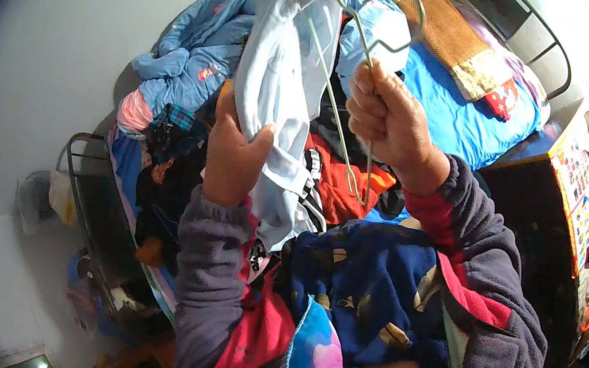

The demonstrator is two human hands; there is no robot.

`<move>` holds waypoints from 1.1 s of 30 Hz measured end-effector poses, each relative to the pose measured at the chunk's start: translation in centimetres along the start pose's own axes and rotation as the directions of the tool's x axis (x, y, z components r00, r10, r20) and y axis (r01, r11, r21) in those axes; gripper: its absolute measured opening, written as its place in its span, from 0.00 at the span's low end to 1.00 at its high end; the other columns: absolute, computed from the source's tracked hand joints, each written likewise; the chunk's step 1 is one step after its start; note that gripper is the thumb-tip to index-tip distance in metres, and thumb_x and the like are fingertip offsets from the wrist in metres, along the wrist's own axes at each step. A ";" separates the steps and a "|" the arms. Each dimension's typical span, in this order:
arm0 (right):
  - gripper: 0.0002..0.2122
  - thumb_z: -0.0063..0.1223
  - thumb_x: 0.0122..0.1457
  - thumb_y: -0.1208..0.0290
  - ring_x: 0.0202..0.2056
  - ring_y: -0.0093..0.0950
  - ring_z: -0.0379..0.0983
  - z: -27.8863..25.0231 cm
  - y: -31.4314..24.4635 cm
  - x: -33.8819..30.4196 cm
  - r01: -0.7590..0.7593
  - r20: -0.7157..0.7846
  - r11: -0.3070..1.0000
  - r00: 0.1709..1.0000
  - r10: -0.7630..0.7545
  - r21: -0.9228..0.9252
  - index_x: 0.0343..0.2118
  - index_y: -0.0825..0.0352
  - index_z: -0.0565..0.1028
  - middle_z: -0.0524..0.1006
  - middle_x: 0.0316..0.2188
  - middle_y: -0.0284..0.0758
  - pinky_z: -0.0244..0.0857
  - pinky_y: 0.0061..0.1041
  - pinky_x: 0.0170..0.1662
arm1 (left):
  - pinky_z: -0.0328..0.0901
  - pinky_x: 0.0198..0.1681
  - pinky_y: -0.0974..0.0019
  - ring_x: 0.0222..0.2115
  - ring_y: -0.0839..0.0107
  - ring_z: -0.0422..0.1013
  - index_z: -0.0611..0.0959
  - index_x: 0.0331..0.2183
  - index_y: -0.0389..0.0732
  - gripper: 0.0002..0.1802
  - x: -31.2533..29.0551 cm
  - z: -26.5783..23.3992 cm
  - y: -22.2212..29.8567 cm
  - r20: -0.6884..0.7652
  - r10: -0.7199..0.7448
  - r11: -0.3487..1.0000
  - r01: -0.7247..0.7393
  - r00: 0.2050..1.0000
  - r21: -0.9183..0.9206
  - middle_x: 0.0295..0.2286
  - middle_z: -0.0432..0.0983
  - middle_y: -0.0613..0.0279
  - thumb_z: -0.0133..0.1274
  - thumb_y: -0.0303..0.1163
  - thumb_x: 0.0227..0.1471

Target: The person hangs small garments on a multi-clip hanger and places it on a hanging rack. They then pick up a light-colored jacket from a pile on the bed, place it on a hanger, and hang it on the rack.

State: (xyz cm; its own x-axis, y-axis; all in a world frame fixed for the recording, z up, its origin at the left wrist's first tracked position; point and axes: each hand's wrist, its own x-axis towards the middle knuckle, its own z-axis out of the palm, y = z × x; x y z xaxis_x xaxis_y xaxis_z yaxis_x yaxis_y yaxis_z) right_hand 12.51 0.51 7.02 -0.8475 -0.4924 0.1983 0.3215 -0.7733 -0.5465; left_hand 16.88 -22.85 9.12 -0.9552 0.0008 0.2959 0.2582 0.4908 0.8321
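Observation:
My left hand [237,155] is closed on a pale blue-white garment [270,94], thumb on one side and fingers behind the cloth. The garment hangs lengthwise from the top of the view down toward my lap; its kind is hard to tell. In my right hand [387,118] a wire clothes hanger [331,90] is gripped near its neck, with the hook pointing up. One end of the hanger reaches to the upper part of the garment. Whether it sits inside the cloth cannot be made out.
A bed with a metal frame [565,58] holds heaped clothes, including a light blue bundle [203,52] and a red-orange piece [344,192]. A woven mat [438,21] lies on blue bedding [440,103]. At right stands a dark cabinet [541,202] with boxes. A white wall [75,54] rises at left.

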 end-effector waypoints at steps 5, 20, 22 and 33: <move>0.15 0.39 0.69 0.55 0.17 0.13 0.47 3.7 0.8 1.3 0.143 0.051 0.975 0.989 -0.136 -0.172 0.30 0.62 0.64 0.55 0.17 0.22 0.42 0.15 0.18 | 0.69 0.42 0.58 0.39 0.54 0.77 0.77 0.45 0.31 0.16 -0.1 1.9 -3.7 -0.024 -0.011 0.971 0.017 1.000 0.237 0.35 0.79 0.45 0.50 0.27 0.54; 0.12 0.41 0.70 0.61 0.22 0.16 0.60 2.4 3.3 7.3 0.403 0.067 0.815 0.908 -0.414 -0.416 0.35 0.64 0.70 0.67 0.22 0.27 0.55 0.16 0.25 | 0.62 0.36 0.76 0.30 0.81 0.64 0.77 0.43 0.37 0.12 -1.9 -3.6 2.8 -0.078 -0.073 0.968 0.052 0.994 -0.247 0.30 0.70 0.70 0.49 0.35 0.63; 0.11 0.44 0.69 0.62 0.28 0.18 0.68 1.0 4.2 8.1 0.392 0.108 0.800 0.915 -0.388 -0.453 0.38 0.65 0.73 0.73 0.26 0.29 0.61 0.17 0.32 | 0.61 0.37 0.78 0.31 0.85 0.64 0.79 0.41 0.37 0.09 -1.7 -3.6 3.2 -0.056 -0.134 0.943 0.110 0.989 -0.314 0.30 0.71 0.74 0.53 0.31 0.60; 0.12 0.54 0.63 0.66 0.35 0.23 0.76 -6.1 9.2 8.2 0.197 -0.006 0.774 0.968 -0.251 -0.602 0.41 0.69 0.78 0.80 0.35 0.32 0.71 0.25 0.44 | 0.66 0.43 0.66 0.38 0.71 0.71 0.76 0.49 0.35 0.16 -3.0 -1.0 4.5 -0.018 0.004 0.996 -0.006 1.000 -0.087 0.38 0.76 0.57 0.50 0.31 0.61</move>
State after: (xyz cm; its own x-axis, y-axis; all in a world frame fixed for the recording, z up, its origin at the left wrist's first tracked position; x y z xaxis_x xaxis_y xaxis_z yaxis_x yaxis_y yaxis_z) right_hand 5.93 -8.22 -1.38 -0.9035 -0.2803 0.3243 -0.1724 -0.4551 -0.8736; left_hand 21.02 -21.47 12.44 -0.9513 -0.0131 0.3079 0.2753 0.4127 0.8682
